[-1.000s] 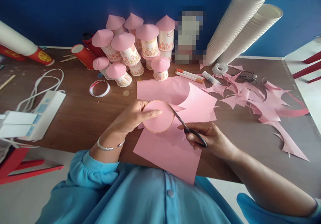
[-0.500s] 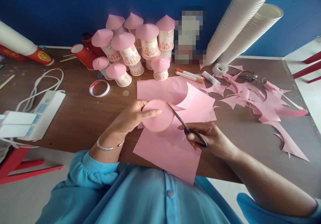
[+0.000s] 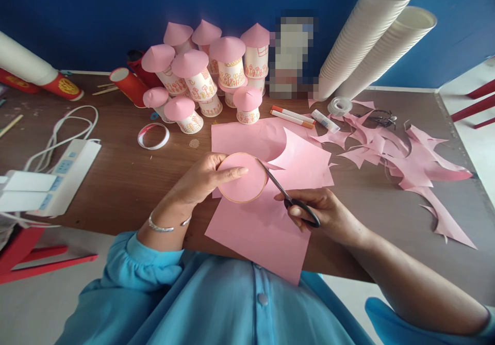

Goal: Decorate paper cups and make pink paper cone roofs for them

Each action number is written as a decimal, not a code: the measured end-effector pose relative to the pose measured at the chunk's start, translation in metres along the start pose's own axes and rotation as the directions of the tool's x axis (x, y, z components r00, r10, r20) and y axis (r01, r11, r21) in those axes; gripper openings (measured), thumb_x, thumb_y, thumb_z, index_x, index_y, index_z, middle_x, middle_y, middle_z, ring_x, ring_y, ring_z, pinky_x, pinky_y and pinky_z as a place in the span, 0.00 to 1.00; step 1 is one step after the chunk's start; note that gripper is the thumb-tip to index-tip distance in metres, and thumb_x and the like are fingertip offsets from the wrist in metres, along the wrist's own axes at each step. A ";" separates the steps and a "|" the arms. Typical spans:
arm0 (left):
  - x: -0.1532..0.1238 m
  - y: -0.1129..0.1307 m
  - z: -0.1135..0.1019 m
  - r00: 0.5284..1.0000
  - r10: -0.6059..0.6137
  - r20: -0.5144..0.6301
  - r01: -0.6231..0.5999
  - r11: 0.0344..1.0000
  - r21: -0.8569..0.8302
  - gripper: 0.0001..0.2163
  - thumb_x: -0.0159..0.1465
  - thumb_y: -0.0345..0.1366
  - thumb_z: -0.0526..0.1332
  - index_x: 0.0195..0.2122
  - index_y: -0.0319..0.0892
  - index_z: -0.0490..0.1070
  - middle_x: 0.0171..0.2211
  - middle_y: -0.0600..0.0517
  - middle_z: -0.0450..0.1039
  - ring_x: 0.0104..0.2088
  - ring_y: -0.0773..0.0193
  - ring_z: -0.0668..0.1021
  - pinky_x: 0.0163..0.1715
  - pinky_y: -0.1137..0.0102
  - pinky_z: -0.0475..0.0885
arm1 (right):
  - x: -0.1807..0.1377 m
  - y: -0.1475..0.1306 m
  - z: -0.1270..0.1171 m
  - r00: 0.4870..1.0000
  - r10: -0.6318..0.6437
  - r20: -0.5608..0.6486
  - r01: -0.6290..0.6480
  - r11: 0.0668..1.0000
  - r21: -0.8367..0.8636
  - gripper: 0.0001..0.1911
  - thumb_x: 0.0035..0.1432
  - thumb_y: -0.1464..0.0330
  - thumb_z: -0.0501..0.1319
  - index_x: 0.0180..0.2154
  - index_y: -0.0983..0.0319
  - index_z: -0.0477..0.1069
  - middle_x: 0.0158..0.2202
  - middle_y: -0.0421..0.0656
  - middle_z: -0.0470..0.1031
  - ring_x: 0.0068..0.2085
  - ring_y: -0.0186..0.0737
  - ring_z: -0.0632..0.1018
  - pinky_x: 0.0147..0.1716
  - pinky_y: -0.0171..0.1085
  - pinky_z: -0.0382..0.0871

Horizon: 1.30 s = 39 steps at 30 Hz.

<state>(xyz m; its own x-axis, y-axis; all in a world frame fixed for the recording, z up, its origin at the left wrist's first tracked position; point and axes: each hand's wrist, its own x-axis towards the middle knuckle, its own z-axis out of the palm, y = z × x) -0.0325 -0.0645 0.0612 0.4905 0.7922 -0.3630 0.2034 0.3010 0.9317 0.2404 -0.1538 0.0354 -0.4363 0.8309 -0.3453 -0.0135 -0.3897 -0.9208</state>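
Between thumb and fingers, my left hand (image 3: 207,176) pinches a round pink paper disc (image 3: 247,186) with an orange line along its edge. My right hand (image 3: 323,211) is closed on the black handles of a pair of scissors (image 3: 277,182). The scissor blades lie at the disc's upper right edge. A curved offcut of pink paper (image 3: 299,159) hangs beside the blades, over more pink sheets. Below the disc, another pink sheet (image 3: 257,231) overlaps the table's front edge.
Several decorated paper-cup towers (image 3: 199,79) with pink cone roofs stand at the back. Tall stacks of white cups (image 3: 363,40) lean on the blue wall. Pink scraps (image 3: 417,154) cover the right side. A tape roll (image 3: 153,136), markers (image 3: 293,117) and a power strip (image 3: 69,177) lie around.
My left hand and the disc have shifted very slightly to the left. The curved paper edge beside the blades has also moved slightly left. My right hand stays almost in place.
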 end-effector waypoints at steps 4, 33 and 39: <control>-0.001 0.000 -0.001 0.999 0.011 -0.030 -0.011 1.000 -0.003 0.17 0.60 0.49 0.73 0.38 0.38 0.83 0.35 0.49 0.83 0.36 0.61 0.79 0.35 0.71 0.73 | 0.000 0.000 0.000 1.000 0.002 0.000 -0.002 1.000 -0.001 0.28 0.62 0.52 0.69 0.51 0.69 0.80 0.20 0.35 0.66 0.21 0.29 0.66 0.22 0.33 0.59; -0.001 0.005 0.000 0.998 -0.027 0.053 0.026 1.000 0.010 0.18 0.58 0.49 0.73 0.39 0.38 0.83 0.35 0.48 0.83 0.35 0.59 0.80 0.35 0.71 0.74 | 0.000 -0.002 0.002 1.000 0.025 -0.010 -0.025 1.000 -0.017 0.29 0.60 0.50 0.70 0.51 0.67 0.81 0.20 0.36 0.67 0.22 0.30 0.66 0.23 0.34 0.62; -0.002 0.006 -0.002 0.998 0.014 -0.060 -0.012 0.999 0.042 0.19 0.56 0.50 0.74 0.37 0.38 0.84 0.35 0.47 0.83 0.37 0.56 0.82 0.38 0.67 0.76 | 0.000 0.000 0.002 1.000 0.017 -0.004 -0.017 1.000 -0.007 0.30 0.60 0.49 0.70 0.51 0.68 0.81 0.20 0.35 0.65 0.21 0.30 0.65 0.23 0.35 0.63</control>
<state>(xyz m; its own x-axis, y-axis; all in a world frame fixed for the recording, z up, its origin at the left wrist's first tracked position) -0.0344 -0.0634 0.0676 0.4416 0.8270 -0.3480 0.2327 0.2691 0.9346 0.2387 -0.1544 0.0359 -0.4333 0.8257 -0.3612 0.0000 -0.4007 -0.9162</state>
